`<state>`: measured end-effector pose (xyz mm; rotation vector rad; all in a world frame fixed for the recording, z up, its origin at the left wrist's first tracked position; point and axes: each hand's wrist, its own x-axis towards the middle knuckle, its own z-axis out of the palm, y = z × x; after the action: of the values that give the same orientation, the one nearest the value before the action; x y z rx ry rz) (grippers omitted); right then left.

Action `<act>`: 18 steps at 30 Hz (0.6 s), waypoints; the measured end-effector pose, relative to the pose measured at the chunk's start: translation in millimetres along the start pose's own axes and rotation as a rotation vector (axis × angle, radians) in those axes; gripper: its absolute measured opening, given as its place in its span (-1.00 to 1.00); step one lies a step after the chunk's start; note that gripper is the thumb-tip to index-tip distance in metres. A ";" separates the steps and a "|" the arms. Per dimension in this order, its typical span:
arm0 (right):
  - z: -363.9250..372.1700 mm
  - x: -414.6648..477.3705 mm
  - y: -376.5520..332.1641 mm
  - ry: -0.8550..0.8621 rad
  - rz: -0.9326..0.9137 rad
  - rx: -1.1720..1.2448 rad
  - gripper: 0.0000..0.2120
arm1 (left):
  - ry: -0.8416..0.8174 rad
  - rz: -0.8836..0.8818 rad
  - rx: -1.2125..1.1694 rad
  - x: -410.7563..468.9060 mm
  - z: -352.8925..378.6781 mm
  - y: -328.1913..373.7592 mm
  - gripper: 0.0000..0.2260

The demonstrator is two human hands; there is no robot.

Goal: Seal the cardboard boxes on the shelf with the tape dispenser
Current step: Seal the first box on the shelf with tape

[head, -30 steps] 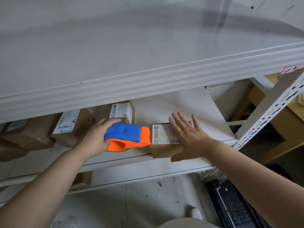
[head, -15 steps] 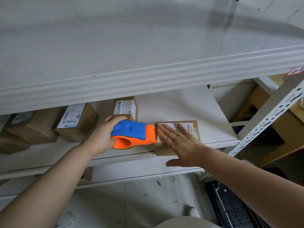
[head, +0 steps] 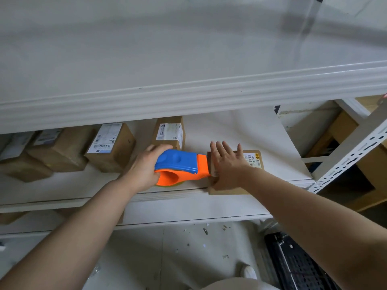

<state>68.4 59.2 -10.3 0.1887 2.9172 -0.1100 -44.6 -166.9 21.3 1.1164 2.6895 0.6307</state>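
The tape dispenser point(head: 182, 166), blue on top w/ an orange body, is held at the front edge of the middle shelf point(head: 261, 132). Its orange nose is set against the left end of a small cardboard box point(head: 254, 162). The dispenser is gripped at its rear by the left hand point(head: 144, 170), fingers curled over the blue top. The box is pressed down by the right hand point(head: 228, 166), laid flat w/ fingers straight & spread over the lid. Part of a white barcode label is left showing at the right. The box's front face is seen at the shelf lip.

Just behind the dispenser a labelled box point(head: 169, 130) is stood; whether it's touched by the left hand can't be told. Further left, more labelled boxes point(head: 111, 145) are lined up, blurred. The top of the view is filled by an upper shelf board point(head: 188, 95), & a perforated white upright point(head: 351, 151) is seen at right. Below, a speckled floor point(head: 167, 248), a black crate point(head: 299, 264) & a white shoe toe point(head: 249, 272) are visible.
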 end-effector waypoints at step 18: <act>-9.5 -46.1 68.8 0.248 -0.026 0.934 0.23 | 0.042 0.171 0.111 37.1 -25.3 117.0 -0.19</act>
<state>120.4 122.6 4.9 0.3160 2.8420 -1.5342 -3.9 -74.8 96.0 1.3879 2.7140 0.5406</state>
